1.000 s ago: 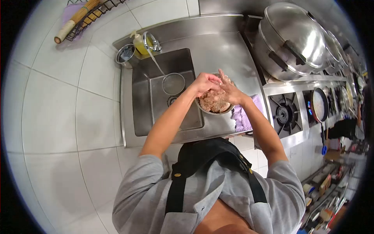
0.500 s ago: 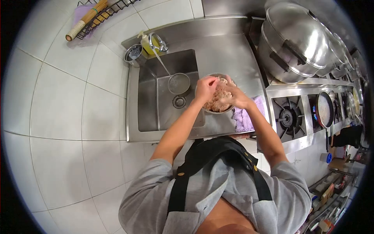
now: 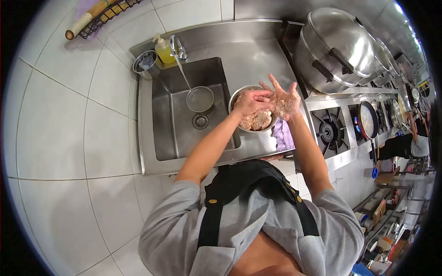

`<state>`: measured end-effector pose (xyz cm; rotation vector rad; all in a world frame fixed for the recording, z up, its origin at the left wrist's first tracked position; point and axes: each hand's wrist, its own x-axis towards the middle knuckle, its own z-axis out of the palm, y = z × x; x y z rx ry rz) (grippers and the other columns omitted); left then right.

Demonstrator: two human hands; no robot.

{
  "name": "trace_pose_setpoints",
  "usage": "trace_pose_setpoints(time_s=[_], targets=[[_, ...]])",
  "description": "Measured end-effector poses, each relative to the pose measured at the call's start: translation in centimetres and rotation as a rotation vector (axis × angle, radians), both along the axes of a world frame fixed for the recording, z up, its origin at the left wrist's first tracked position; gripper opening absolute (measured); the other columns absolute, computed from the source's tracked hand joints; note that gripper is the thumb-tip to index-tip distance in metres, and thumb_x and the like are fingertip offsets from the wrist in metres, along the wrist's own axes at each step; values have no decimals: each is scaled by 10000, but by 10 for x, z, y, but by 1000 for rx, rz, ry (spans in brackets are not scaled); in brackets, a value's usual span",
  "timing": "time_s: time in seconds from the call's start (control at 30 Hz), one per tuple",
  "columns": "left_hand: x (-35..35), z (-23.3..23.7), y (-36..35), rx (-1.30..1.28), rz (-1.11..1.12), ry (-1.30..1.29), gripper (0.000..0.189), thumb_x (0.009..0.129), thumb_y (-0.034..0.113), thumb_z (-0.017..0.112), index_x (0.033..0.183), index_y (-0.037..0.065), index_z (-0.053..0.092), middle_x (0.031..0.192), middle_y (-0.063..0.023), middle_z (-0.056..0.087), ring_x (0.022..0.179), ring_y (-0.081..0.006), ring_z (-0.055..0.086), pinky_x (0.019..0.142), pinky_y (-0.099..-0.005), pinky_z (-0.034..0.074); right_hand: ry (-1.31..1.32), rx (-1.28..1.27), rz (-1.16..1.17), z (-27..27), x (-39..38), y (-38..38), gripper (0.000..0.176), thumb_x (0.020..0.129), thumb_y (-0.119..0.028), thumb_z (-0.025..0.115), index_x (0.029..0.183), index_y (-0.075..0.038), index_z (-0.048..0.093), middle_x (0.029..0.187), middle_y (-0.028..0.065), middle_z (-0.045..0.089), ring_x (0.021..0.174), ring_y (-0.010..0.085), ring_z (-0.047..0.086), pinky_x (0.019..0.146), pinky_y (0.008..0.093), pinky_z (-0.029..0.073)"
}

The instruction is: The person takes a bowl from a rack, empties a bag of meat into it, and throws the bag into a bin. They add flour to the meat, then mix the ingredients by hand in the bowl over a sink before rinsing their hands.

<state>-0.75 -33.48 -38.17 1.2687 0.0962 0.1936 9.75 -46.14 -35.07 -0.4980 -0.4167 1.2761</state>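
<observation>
A metal bowl (image 3: 233, 102) of pinkish minced meat (image 3: 258, 120) stands on the steel counter beside the sink. Over it, my right hand (image 3: 284, 103) is open, palm up and fingers spread, with bits of mince stuck to palm and fingers. My left hand (image 3: 252, 102) reaches across the bowl from the left, its fingers stretched out against the right hand near the finger bases. Part of the left hand's underside is hidden.
Left of the bowl is a sink (image 3: 170, 133), where the tap (image 3: 177, 46) runs into a round container (image 3: 200, 99). A purple cloth (image 3: 282, 135) lies right of the bowl. Beyond are a gas burner (image 3: 328, 132), a large steamer (image 3: 334, 50), a frying pan (image 3: 368, 119) and another person (image 3: 405, 145).
My right hand has turned palm up and spread its fingers, now right of the bowl's middle. My left hand has moved over against it. The view has shifted slightly.
</observation>
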Motion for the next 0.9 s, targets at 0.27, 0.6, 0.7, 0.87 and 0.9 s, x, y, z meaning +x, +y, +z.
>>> trace_pose_setpoints(time_s=[0.27, 0.6, 0.7, 0.87, 0.9], targets=[[4, -14, -3, 50, 160, -18, 187, 736, 71, 695, 898, -16, 665, 786, -45, 642, 706, -99, 599, 651, -225, 482, 25, 18, -63, -9, 2, -1, 961, 726, -735, 451, 1432, -167, 131, 1442, 181, 165, 1227, 455, 341, 915, 591, 397], [11, 11, -23, 476, 570, -200, 282, 846, 65, 522, 1105, -26, 583, 1019, -178, 623, 990, -229, 581, 862, -291, 433, -273, -15, -181, -15, 8, 8, 804, 827, -690, 294, 1451, -227, 88, 1510, 70, 52, 1351, 324, 158, 1061, 480, 171], [29, 9, -37, 525, 751, -214, 267, 825, 51, 495, 1056, -37, 596, 938, -187, 635, 821, -296, 623, 731, -348, 484, -374, -22, -224, -23, 6, 31, 715, 902, -588, 262, 1451, -184, 49, 1513, 79, -5, 1362, 324, 117, 1093, 371, 145], [20, 18, -30, 522, 761, -198, 257, 828, 70, 490, 1023, -59, 595, 1028, -207, 607, 920, -324, 602, 793, -338, 462, -474, -190, -441, -22, -1, 65, 732, 887, -622, 258, 1451, -196, 64, 1507, 110, -3, 1370, 336, 81, 1102, 442, 104], [18, 20, -30, 525, 773, -194, 257, 828, 70, 490, 1023, -59, 595, 1028, -207, 607, 920, -324, 602, 793, -338, 462, -477, -207, -493, -22, 1, 72, 740, 879, -634, 259, 1451, -209, 60, 1508, 104, -3, 1371, 340, 73, 1098, 472, 94]])
